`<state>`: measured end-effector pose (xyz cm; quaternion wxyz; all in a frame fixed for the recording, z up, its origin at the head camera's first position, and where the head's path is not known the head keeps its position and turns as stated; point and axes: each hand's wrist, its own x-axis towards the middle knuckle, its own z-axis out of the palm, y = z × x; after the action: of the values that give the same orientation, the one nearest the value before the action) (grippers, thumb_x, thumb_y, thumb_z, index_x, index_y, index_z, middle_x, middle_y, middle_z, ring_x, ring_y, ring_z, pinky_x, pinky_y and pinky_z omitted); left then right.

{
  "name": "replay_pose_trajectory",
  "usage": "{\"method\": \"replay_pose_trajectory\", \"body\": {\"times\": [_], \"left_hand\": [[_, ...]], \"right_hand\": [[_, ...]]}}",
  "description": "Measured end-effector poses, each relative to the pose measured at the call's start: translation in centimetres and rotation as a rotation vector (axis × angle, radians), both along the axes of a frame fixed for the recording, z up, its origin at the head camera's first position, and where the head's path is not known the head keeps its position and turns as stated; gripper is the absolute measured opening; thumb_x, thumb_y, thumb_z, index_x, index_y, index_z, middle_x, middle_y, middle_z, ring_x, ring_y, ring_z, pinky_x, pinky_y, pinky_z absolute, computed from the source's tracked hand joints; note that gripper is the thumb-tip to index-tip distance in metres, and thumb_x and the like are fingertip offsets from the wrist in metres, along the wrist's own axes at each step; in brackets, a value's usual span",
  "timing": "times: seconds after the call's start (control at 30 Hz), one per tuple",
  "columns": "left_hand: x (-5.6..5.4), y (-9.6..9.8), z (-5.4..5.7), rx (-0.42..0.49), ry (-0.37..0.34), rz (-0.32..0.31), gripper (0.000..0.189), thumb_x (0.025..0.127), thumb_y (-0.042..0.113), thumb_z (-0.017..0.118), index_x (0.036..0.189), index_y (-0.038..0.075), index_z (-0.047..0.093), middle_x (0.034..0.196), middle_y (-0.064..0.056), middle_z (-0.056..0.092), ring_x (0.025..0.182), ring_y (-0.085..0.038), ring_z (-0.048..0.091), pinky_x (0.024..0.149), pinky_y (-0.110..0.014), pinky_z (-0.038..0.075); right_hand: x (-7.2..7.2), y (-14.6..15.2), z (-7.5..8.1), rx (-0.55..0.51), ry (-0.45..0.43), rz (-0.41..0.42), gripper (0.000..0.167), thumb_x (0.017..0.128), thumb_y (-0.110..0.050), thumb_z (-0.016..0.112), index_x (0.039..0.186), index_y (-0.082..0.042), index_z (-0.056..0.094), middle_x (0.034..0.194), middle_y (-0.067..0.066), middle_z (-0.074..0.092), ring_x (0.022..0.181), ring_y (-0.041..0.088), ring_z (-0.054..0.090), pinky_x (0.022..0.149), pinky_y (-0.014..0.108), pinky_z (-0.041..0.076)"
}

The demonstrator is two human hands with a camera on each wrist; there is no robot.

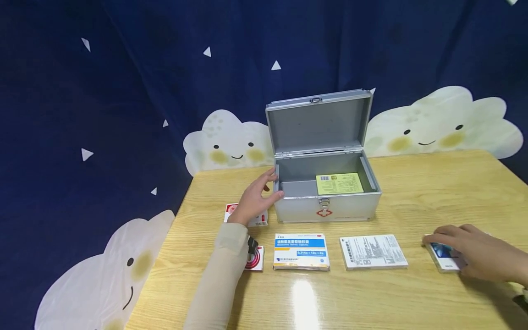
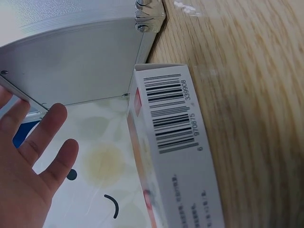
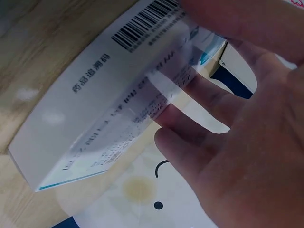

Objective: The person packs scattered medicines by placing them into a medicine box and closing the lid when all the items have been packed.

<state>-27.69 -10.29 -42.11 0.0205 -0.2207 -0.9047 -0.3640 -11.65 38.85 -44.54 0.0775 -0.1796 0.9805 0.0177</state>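
My left hand (image 1: 252, 201) is at the left wall of an open silver first-aid case (image 1: 301, 211), its thumb by the front corner and its fingers loosely bent along the rim. Beneath that wrist, a red-and-white medicine box (image 2: 173, 128) stands close by, barcode side showing in the left wrist view. At the far right of the table, my right hand (image 1: 482, 252) grips a white medicine box (image 1: 445, 261) with a dark blue picture, thumb and fingers at opposite edges. The hand covers its right part. A yellow box (image 1: 340, 183) lies inside the case.
A blue-and-white capsule box (image 1: 301, 252) and a white box with small print (image 1: 373, 252) lie on the wooden table (image 1: 346, 298) before the case. Under the left forearm, another red-and-white box (image 1: 257, 260) is partly hidden. A dark blue curtain (image 1: 231, 55) hangs behind.
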Motion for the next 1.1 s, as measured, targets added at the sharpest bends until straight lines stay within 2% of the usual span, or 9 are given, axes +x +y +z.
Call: {"method": "replay_pose_trajectory", "body": {"times": [0.17,0.37,0.53,0.63,0.8,0.9,1.1], "left_hand": [[0.1,-0.2,0.2,-0.044,-0.021,-0.004,0.062,0.092,0.056,0.059,0.148,0.033,0.043,0.161,0.021,0.029,0.108,-0.020,0.057,0.087,-0.038,0.050],[0.0,0.0,0.3,-0.020,-0.019,-0.011,0.066,0.093,0.050,0.059,0.152,0.029,0.038,0.159,0.016,0.037,0.099,-0.020,0.059,0.081,-0.034,0.050],[0.0,-0.1,0.2,-0.015,-0.035,-0.010,0.067,0.094,0.051,0.057,0.153,0.027,0.036,0.159,0.017,0.036,0.085,-0.014,0.057,0.076,-0.029,0.049],[0.2,0.0,0.3,-0.018,-0.035,-0.012,0.067,0.094,0.052,0.057,0.153,0.027,0.037,0.159,0.017,0.035,0.083,-0.015,0.056,0.078,-0.029,0.050],[0.3,-0.1,0.2,-0.033,-0.038,0.000,0.068,0.094,0.054,0.057,0.154,0.034,0.032,0.156,0.016,0.040,0.081,-0.014,0.056,0.076,-0.029,0.049],[0.4,-0.3,0.5,-0.049,-0.025,0.006,0.066,0.093,0.055,0.057,0.152,0.035,0.035,0.157,0.018,0.038,0.084,-0.016,0.057,0.077,-0.030,0.050],[0.2,-0.4,1.3,-0.085,-0.019,-0.022,0.059,0.093,0.056,0.058,0.145,0.030,0.047,0.163,0.019,0.026,0.101,-0.024,0.061,0.084,-0.035,0.051]], "right_hand": [[-0.2,-0.1,-0.3,-0.014,0.006,0.000,0.061,0.066,-0.004,0.084,0.121,-0.023,0.068,0.117,0.009,0.064,0.100,0.037,0.060,0.081,0.059,0.049],[0.0,-0.2,-0.5,-0.029,0.041,0.009,0.060,0.067,-0.003,0.084,0.122,-0.020,0.067,0.117,0.014,0.064,0.100,0.041,0.060,0.082,0.061,0.048],[0.0,-0.1,-0.6,-0.038,0.054,0.023,0.064,0.063,-0.006,0.087,0.122,-0.019,0.066,0.118,0.017,0.063,0.102,0.044,0.059,0.083,0.064,0.046],[0.0,0.1,-0.7,-0.050,0.069,0.043,0.066,0.059,-0.007,0.089,0.121,-0.019,0.067,0.117,0.017,0.063,0.103,0.045,0.060,0.085,0.064,0.044],[0.0,0.0,-0.8,-0.064,0.077,0.063,0.060,0.063,-0.003,0.086,0.117,-0.023,0.068,0.116,0.016,0.064,0.103,0.042,0.061,0.087,0.064,0.044],[-0.1,-0.2,-0.8,-0.062,0.076,0.058,0.058,0.065,-0.003,0.084,0.116,-0.025,0.068,0.116,0.016,0.063,0.103,0.042,0.061,0.087,0.063,0.044],[-0.2,-0.3,-0.3,-0.039,0.080,0.061,0.057,0.065,-0.006,0.084,0.116,-0.025,0.068,0.116,0.013,0.064,0.100,0.039,0.061,0.084,0.060,0.046]]}}
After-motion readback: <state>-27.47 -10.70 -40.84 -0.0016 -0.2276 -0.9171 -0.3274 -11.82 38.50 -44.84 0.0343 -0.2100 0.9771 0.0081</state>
